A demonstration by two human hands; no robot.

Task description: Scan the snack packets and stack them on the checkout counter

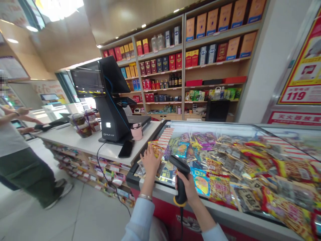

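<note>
Spread fingers of my left hand (150, 163) rest on a small yellow and red snack packet (157, 148) at the left end of a glass-topped case (165, 187). My right hand (185, 185) is wrapped round the handle of a black and yellow barcode scanner (180, 177), whose head points up and left, over the front edge of the case. Its cable hangs down below. Beside the scanner lie a blue snack packet (201, 181) and a red and yellow one (220, 189), with many more packets spread to the right.
A white counter (110, 152) on the left holds a black register (112, 110), a phone (126, 148), a pink cup (136, 132) and food tubs (84, 130). Shelves of boxes stand behind. A person (22, 160) stands at far left.
</note>
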